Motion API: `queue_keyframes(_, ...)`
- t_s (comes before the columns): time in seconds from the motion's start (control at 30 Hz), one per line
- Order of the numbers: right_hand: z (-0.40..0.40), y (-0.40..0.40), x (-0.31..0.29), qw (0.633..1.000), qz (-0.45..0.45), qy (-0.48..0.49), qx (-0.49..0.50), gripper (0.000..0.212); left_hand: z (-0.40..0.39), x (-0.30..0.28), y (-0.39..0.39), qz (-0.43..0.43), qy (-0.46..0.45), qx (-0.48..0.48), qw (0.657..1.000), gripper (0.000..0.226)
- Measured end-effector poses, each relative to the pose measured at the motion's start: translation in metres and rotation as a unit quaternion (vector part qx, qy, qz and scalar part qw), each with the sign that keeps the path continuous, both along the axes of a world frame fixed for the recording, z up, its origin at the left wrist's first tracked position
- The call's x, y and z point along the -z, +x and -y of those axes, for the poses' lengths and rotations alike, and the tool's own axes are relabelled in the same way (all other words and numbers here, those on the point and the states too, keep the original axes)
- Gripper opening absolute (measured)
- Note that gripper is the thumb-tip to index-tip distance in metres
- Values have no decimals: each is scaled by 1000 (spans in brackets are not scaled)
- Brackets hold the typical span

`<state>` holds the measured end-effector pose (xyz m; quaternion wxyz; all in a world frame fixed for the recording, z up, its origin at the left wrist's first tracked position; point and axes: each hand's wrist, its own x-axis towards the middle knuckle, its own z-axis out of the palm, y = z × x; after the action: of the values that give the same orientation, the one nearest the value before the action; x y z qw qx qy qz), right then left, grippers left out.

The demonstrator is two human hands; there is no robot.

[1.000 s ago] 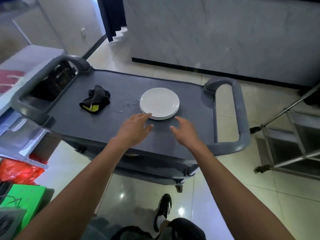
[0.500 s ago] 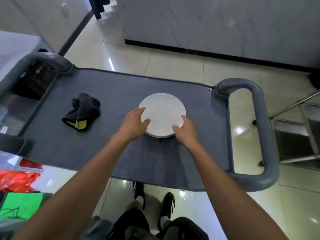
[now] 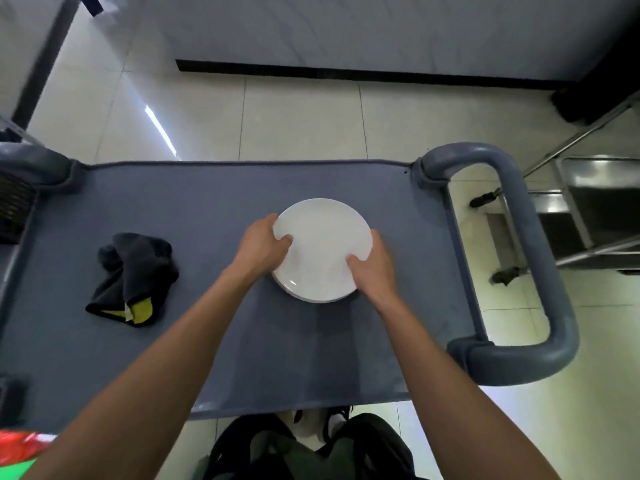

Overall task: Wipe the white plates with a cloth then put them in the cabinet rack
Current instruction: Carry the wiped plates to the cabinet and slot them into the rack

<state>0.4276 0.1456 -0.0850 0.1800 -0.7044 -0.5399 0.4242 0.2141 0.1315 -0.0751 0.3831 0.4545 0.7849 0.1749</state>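
Your stack of white plates [image 3: 323, 249] sits on the grey cart top [image 3: 214, 209], toward the end with the looped grey handle [image 3: 526, 258]. Only the top plate shows fully; beneath it you can make out thin rims along the near edge, and how many plates lie under it cannot be told.

Your left hand [image 3: 265, 244] grips the stack's left rim, thumb lying on the top plate's face and fingers curled over the edge, their tips hidden beneath. Your right hand [image 3: 375, 265] grips the near-right rim the same way, thumb on top; it is slightly blurred, so its fingers are hard to read. The hands are apart, one on each side of the stack.

Well to the left of the plates lies a crumpled dark cloth [image 3: 133, 275] with a yellow patch at its near corner, touching nothing but the cart top. The cart's left handle [image 3: 33, 164] is cut off by the frame edge. Right of the plates, beyond the looped handle, a stainless steel rack [image 3: 588, 216] stands on the tiled floor [image 3: 298, 119], only partly in view.
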Motion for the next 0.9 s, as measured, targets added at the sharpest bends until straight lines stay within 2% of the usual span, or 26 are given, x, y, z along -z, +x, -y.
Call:
queue_keyframes(0.23, 2, -3, 3, 999, -34, 3, 40, 41, -8, -1, -1, 54, -9, -5, 998, 40)
queue_keyframes(0.43, 5, -7, 5, 995, -59, -3, 77, 54, -8, -5, 1, 62, -4, -9, 998, 50)
queue_keyframes(0.6, 9, 0, 1, 993, -60, 21, 97, 55, -8, -13, 4, 69, 34, 11, 997, 50)
queue_keyframes(0.7, 11, 7, -14, 992, -54, 46, 109, 59, -13, -26, 11, 63, 69, 33, 995, 51)
queue_keyframes(0.8, 14, 16, -36, 989, -52, 68, 123, 67, -19, -42, 23, 59, 93, 68, 992, 64)
queue_keyframes(0.9, 21, 32, -59, 985, -51, 90, 141, 62, -20, -60, 42, 61, 107, 102, 987, 70)
